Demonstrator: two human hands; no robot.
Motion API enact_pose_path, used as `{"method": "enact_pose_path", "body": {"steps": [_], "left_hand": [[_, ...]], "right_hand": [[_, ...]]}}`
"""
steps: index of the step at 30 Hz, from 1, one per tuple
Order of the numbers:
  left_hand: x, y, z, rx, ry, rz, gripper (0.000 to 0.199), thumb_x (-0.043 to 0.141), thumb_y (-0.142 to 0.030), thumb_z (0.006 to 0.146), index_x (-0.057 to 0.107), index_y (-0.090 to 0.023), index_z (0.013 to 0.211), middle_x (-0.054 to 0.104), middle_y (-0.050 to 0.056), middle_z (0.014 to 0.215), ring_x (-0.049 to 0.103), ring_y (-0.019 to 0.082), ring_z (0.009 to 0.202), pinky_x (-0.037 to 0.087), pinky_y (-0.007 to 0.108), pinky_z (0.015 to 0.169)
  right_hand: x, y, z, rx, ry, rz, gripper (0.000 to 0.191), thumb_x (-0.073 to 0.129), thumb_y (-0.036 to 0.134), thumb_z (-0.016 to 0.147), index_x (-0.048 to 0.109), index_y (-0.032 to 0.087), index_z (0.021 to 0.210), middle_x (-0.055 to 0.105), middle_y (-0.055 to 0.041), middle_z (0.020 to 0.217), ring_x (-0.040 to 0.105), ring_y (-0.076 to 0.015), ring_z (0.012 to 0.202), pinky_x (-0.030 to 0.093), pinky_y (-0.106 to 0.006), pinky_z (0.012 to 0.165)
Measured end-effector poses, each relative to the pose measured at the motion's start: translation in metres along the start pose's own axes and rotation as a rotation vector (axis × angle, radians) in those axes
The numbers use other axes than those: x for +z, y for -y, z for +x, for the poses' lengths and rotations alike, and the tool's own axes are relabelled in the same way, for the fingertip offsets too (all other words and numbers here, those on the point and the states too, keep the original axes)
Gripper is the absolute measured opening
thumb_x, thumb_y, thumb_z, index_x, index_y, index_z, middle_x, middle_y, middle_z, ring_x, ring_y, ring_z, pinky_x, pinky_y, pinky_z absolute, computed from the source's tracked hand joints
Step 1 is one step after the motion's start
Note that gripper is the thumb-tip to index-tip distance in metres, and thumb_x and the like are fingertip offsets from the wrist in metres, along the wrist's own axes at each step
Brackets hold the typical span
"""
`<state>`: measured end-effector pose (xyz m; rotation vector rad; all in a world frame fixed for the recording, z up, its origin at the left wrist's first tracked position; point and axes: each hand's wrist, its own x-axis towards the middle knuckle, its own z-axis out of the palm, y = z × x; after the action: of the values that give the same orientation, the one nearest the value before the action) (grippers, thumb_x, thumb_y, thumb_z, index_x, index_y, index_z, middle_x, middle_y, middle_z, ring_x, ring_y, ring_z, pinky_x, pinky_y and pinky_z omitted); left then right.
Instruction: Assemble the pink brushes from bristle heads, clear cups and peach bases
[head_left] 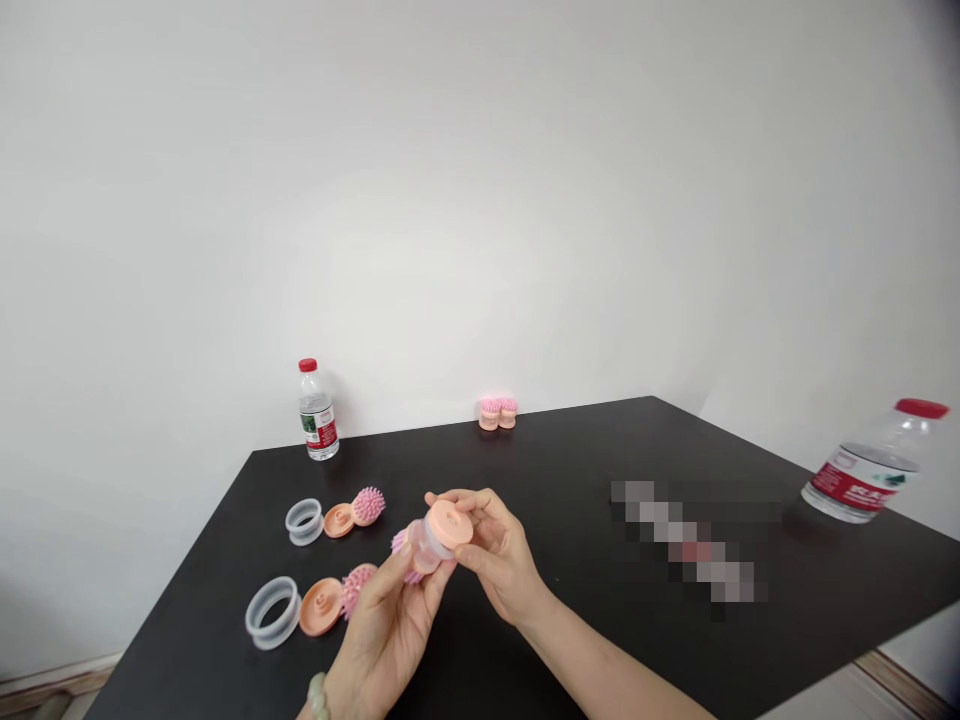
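Now left hand (382,640) and right hand (499,555), fingers clamped on pink brush (400,543), frame centre; slip could drop peach cap (450,523) onto table (570,470).

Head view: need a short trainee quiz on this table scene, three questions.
1. True or false: the small clear water bottle with a red cap stands upright on the black table.
2. Multiple choice: what do the left hand and right hand hold between them?
A) A clear plastic ring capped with a peach disc
B) A water bottle
C) A red bottle cap
3. Count: how many loose clear plastic rings lie on the table, left of the hands?

Key: 1. True. 2. A. 3. Two.
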<state>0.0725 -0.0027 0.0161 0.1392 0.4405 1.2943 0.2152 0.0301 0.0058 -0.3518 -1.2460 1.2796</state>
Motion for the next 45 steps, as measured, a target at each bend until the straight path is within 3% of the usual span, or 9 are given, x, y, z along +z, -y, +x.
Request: {"method": "enact_pose_path", "body": {"steps": [11,24,32,35,39,45], "left_hand": [[-0.001,0.002,-0.005,-0.007,-0.030,0.003,0.044,0.049,-0.003,0.096,0.051,-0.012,0.139,0.076,0.015,0.112,0.074,0.025,0.105,0.061,0.039,0.095],[0.001,-0.002,-0.005,0.002,-0.019,0.025,0.043,0.051,-0.002,0.095,0.054,-0.013,0.136,0.075,0.014,0.111,0.071,0.027,0.111,0.056,0.045,0.103],[-0.001,0.000,-0.003,0.008,-0.019,0.038,0.038,0.050,-0.001,0.094,0.059,-0.013,0.129,0.076,0.013,0.106,0.073,0.025,0.104,0.060,0.043,0.096],[0.001,0.000,-0.005,0.011,-0.023,0.062,0.035,0.050,-0.001,0.094,0.062,-0.013,0.125,0.076,0.012,0.104,0.074,0.024,0.101,0.062,0.039,0.090],[0.000,-0.002,-0.007,0.019,0.009,0.089,0.037,0.054,0.001,0.091,0.062,-0.013,0.125,0.076,0.012,0.102,0.075,0.026,0.101,0.063,0.039,0.088],[0.000,-0.003,-0.009,0.066,0.076,0.155,0.039,0.059,0.000,0.089,0.061,-0.012,0.126,0.076,0.013,0.100,0.075,0.025,0.098,0.062,0.039,0.089]], "right_hand": [[-0.006,0.006,0.002,-0.113,0.057,-0.144,0.036,0.085,0.037,0.073,0.058,0.025,0.093,0.062,-0.0086,0.115,0.061,-0.0321,0.120,0.052,-0.046,0.095],[-0.009,0.005,0.004,-0.125,0.040,-0.211,0.036,0.087,0.039,0.072,0.058,0.023,0.086,0.062,-0.0090,0.113,0.062,-0.0330,0.119,0.053,-0.046,0.094],[-0.006,0.003,0.003,-0.131,0.071,-0.215,0.035,0.088,0.036,0.071,0.058,0.023,0.082,0.062,-0.0076,0.111,0.064,-0.0310,0.116,0.053,-0.042,0.092],[-0.007,0.003,0.002,-0.129,0.088,-0.241,0.035,0.088,0.035,0.071,0.061,0.025,0.092,0.061,-0.0065,0.111,0.063,-0.0286,0.114,0.052,-0.040,0.093],[-0.013,0.005,0.002,-0.107,0.107,-0.355,0.055,0.088,0.039,0.071,0.062,0.029,0.120,0.061,-0.0072,0.116,0.064,-0.0252,0.104,0.052,-0.039,0.093],[-0.018,0.009,0.003,-0.206,0.156,-0.543,0.053,0.084,0.043,0.075,0.067,0.033,0.124,0.061,-0.0076,0.114,0.060,-0.0257,0.106,0.050,-0.040,0.094]]}}
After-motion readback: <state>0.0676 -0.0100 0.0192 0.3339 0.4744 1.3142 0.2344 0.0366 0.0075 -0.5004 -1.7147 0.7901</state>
